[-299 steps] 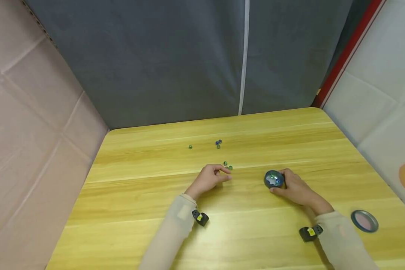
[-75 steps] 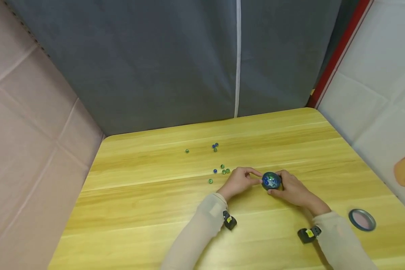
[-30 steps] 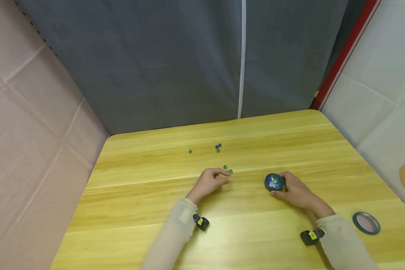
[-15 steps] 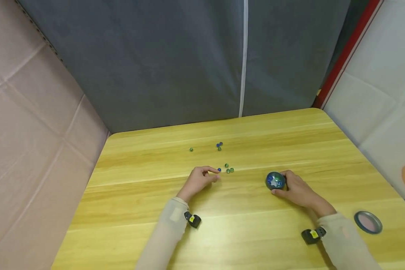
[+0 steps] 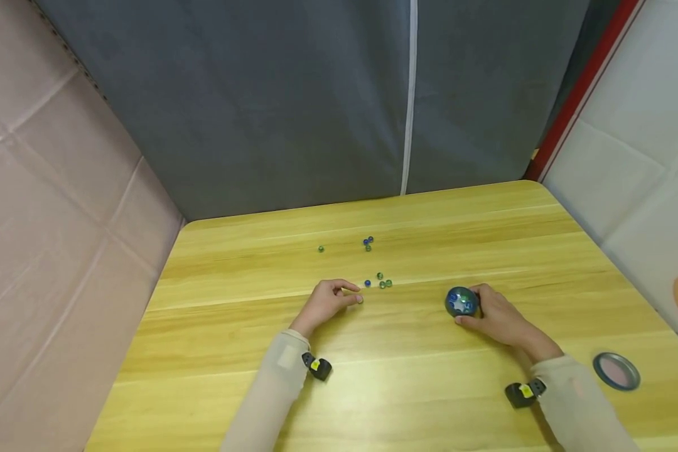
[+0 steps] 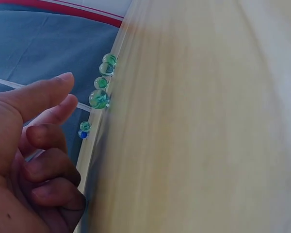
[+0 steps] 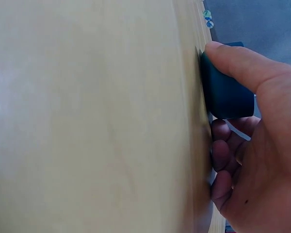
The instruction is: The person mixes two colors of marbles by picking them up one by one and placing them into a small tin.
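My left hand [image 5: 323, 304] is low over the table, thumb and forefinger apart, its other fingers loosely curled. Just at its fingertips lies a green glass marble [image 6: 99, 99], partly covered by the thumb in the head view. A blue marble [image 5: 368, 284] sits just beyond the forefinger, with green marbles [image 5: 382, 285] to its right. My right hand [image 5: 498, 319] grips a small round blue tin [image 5: 461, 302] from the right side, thumb in front. Blue and green marbles show inside the tin; its dark teal wall [image 7: 228, 92] appears in the right wrist view.
Farther back on the wooden table [image 5: 248, 364] are a small cluster of marbles [image 5: 368, 248] and a lone green marble [image 5: 321, 249]. A round lid [image 5: 616, 371] lies at the right, beside the right forearm. A grey curtain [image 5: 288, 107] hangs behind the table.
My left hand was at the tin 2.5 seconds ago, then came left beside the green marbles and shifted farther left, uncovering the blue marble. The right hand still holds the tin in place.
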{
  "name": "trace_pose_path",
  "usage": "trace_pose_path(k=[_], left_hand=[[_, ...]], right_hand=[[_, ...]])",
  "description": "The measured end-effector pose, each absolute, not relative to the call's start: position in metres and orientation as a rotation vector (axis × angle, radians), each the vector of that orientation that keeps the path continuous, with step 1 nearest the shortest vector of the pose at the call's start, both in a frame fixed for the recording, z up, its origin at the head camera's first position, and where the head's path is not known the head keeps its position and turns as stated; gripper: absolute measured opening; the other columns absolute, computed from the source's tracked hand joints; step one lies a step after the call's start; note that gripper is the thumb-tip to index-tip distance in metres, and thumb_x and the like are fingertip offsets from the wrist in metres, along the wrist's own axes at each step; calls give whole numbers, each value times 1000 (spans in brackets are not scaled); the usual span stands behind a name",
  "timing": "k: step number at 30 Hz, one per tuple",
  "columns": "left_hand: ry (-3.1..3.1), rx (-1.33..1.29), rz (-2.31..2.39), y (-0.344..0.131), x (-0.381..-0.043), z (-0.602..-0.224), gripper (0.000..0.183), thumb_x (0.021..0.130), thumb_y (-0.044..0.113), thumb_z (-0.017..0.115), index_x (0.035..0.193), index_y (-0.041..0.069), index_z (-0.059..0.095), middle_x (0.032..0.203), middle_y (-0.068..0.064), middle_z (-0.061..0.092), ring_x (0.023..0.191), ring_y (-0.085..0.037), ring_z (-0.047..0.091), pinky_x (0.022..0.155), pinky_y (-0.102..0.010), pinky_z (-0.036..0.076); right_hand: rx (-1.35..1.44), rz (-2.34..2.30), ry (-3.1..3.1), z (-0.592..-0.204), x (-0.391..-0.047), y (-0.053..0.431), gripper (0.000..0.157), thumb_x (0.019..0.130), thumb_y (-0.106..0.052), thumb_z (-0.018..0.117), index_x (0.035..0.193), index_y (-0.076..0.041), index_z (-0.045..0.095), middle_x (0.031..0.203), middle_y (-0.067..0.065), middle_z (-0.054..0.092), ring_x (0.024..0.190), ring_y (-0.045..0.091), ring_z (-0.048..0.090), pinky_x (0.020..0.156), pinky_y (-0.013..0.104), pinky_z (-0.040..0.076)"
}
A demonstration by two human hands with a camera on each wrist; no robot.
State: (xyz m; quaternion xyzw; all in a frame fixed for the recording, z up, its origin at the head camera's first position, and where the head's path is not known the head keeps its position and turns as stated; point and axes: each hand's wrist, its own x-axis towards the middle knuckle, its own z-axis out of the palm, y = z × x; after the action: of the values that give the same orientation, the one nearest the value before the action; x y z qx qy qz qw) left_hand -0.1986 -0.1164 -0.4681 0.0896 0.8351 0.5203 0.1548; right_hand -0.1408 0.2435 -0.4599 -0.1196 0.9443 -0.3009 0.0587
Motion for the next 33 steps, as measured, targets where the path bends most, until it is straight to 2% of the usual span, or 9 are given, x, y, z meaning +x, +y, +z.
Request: trace_pose_path(k=[10,21,33], left_hand=[[2396,251,1460,-115,-198,-472,25,86,26,73,107,13,72,58,1,49,49,-9,40,48,-21,35],[2390,245,1421,-115,-199,-475,21,86,28,73,105,19,73,59,2,51,52,-11,44,52,-23,40],[2514,231,1304,-111,-197,-473,18,85,32,74,100,22,75,60,5,48,54,-11,42,54,-25,37]], right_hand=[[-362,-918,2858,-461,-140,245,66,85,-36,73,124,6,41,113,23,55,104,38,53,83,52,43],[-341,-928,2850,-460,-139,242,66,84,-37,73,124,5,41,113,22,56,103,36,53,82,52,43],[-330,-932,2854,-463,-140,243,68,83,-38,74,123,5,42,112,20,57,102,34,54,82,49,44]])
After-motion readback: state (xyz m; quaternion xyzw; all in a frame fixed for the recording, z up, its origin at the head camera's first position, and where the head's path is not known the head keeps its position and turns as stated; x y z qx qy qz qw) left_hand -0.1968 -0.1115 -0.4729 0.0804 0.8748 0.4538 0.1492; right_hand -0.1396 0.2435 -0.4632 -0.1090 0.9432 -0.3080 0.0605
